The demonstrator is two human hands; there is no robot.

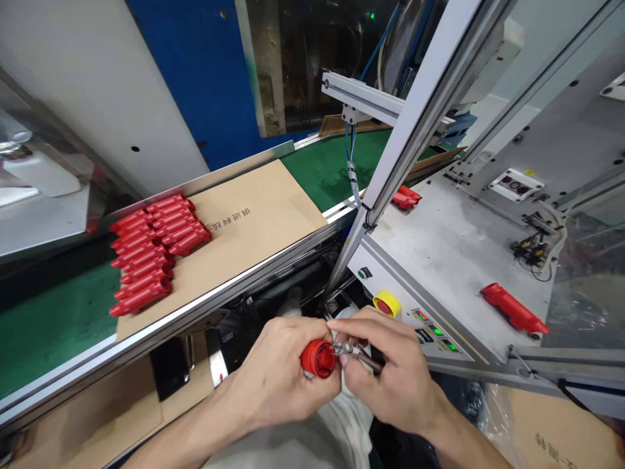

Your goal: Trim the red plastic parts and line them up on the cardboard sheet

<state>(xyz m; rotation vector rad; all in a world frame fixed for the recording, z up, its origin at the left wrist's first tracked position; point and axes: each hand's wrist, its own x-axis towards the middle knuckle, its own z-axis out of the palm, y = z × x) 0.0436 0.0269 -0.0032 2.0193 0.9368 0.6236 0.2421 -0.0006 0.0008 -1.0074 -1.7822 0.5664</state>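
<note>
My left hand (288, 368) is closed around a red plastic tube-shaped part (317, 359), its hollow end turned up toward me. In my right hand (393, 371) is a pair of small metal nippers (347, 350), with the fingers wrapped round the handles. The tips of the nippers are at the right rim of the red part; whether they bite on anything is too small to tell. Both hands are close together in front of my body, near the front of the machine.
On the left, a green conveyor belt (336, 166) carries a cardboard sheet (263, 202) with several red parts (146, 254) in rows. At right, a white machine table (439, 247) holds another red part (513, 309). A metal post (420, 98) rises between them, beside an emergency stop button (387, 303).
</note>
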